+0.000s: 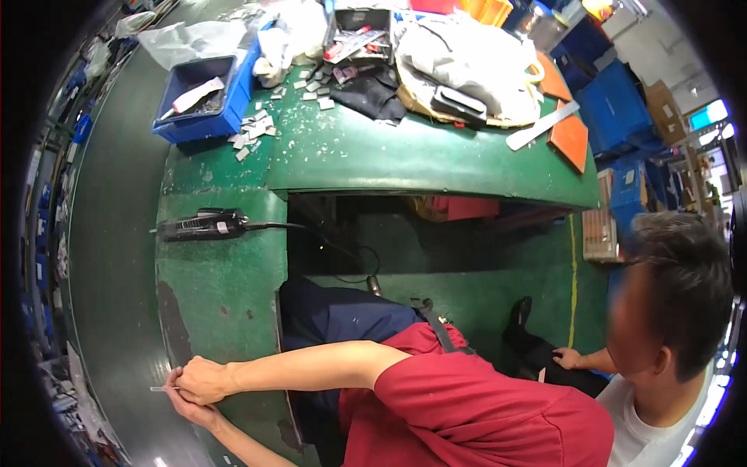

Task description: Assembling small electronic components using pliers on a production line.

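Observation:
My right hand (200, 380) and my left hand (191, 408) meet over the left edge of the green bench, in the lower left. Fingers of both are closed together around a thin, clear strip (158, 388), whose end sticks out to the left. The hands overlap, so the rest of the strip is hidden and its exact kind is too small to tell. Farther up the bench, apart from my hands, lies a black corded handheld power tool (204, 226). Its cable (272, 226) runs off the bench edge to the right.
A blue bin (233, 117) holding a white tube stands beyond the tool, near scattered small grey-white pieces (253, 132). Behind are a black bin (359, 19), white bags (467, 62) and orange plates (569, 140). A co-worker (661, 335) sits close at the right.

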Demonstrator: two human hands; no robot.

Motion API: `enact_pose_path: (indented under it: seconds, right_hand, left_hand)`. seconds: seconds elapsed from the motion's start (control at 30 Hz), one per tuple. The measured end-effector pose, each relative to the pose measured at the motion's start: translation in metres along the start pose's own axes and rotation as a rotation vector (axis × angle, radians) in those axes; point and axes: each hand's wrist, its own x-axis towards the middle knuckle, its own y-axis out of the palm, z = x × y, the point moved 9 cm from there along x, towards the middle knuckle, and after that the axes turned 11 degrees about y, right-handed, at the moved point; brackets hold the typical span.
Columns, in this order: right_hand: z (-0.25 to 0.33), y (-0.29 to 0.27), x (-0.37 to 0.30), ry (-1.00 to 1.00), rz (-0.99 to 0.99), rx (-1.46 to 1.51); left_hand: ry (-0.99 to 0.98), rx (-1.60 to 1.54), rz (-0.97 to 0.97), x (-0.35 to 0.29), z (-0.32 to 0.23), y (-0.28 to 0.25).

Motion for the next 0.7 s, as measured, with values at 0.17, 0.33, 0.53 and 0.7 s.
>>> enact_pose_path:
  seconds: [0.17, 0.33, 0.53, 0.7]
  right_hand:
    - [0.023, -0.018, -0.011, -0.076, 0.002, 0.034]
    - [0.021, -0.016, -0.009, -0.104, 0.025, -0.033]
    - [0.025, -0.019, -0.011, -0.153, -0.011, 0.062]
    - [0.015, -0.010, -0.008, -0.110, 0.055, 0.008]
  left_hand:
    - [0.004, -0.170, -0.200, -0.004, -0.003, -0.025]
    - [0.057, -0.239, -0.268, -0.001, 0.002, -0.032]
    - [0.046, -0.180, -0.198, -0.005, 0.003, -0.025]
    - [0.048, -0.209, -0.238, -0.005, 0.017, -0.033]
